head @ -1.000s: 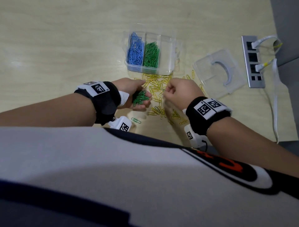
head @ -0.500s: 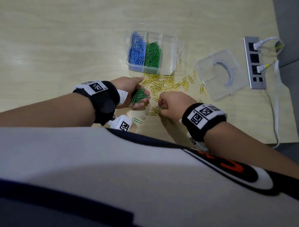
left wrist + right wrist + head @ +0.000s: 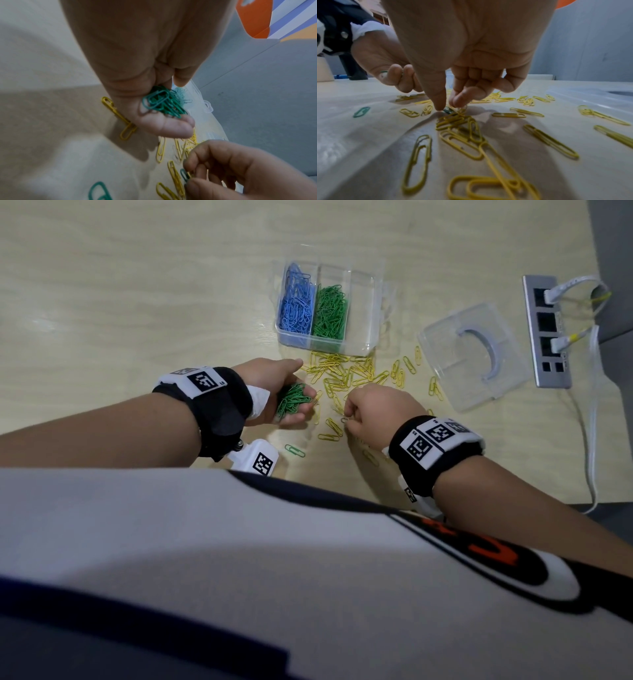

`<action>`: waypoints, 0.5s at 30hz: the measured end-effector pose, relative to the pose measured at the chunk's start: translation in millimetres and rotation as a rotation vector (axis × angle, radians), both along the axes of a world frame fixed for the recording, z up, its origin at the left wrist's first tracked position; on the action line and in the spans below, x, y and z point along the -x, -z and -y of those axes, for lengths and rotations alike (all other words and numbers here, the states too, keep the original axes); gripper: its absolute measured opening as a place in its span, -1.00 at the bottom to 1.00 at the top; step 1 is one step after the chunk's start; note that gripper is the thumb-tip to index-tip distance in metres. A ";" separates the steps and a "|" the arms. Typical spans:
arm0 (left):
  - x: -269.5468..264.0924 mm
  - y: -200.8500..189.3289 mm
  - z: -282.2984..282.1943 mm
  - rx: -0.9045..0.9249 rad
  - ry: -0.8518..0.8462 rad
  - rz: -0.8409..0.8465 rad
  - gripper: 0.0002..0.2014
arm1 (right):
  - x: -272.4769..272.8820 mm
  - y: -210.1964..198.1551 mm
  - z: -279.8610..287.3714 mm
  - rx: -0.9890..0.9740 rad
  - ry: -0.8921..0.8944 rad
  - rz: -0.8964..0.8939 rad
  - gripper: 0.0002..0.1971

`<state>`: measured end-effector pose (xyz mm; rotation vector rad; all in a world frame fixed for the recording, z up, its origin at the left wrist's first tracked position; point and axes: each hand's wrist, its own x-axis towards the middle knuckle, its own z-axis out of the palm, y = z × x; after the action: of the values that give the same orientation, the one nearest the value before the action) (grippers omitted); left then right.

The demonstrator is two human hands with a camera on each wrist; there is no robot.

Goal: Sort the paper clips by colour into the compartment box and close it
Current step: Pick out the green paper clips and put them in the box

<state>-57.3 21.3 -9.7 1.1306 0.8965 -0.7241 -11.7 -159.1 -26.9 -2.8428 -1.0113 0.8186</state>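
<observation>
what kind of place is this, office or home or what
Probably an office or lab desk: a pale wood-look tabletop with a built-in metal socket strip and plugged-in white cables, grey partition panels behind, and a clear compartment box of paper clips.

lid (image 3: 472, 356) right of compartment box (image 3: 371, 313)

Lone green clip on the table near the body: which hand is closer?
Left. The left hand sits just above the lone green clip; the right hand is farther off to its right.
</observation>
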 end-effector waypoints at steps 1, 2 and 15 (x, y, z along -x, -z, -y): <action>1.0 -0.7 0.3 0.001 -0.001 0.000 -0.49 | 1.2 1.2 -0.4 0.014 0.002 -0.003 -0.93; 1.8 -1.2 0.3 0.001 -0.002 -0.001 -0.49 | 1.8 1.7 -0.7 0.027 0.002 -0.003 -0.92; 7.6 -0.7 -2.5 -0.002 -0.014 0.008 -0.49 | 4.3 -6.8 2.0 -0.044 -0.023 0.084 -0.87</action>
<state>-64.9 23.9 -9.0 1.1274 0.8977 -0.7063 -16.0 -161.1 -20.2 -2.8559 -1.0600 0.6746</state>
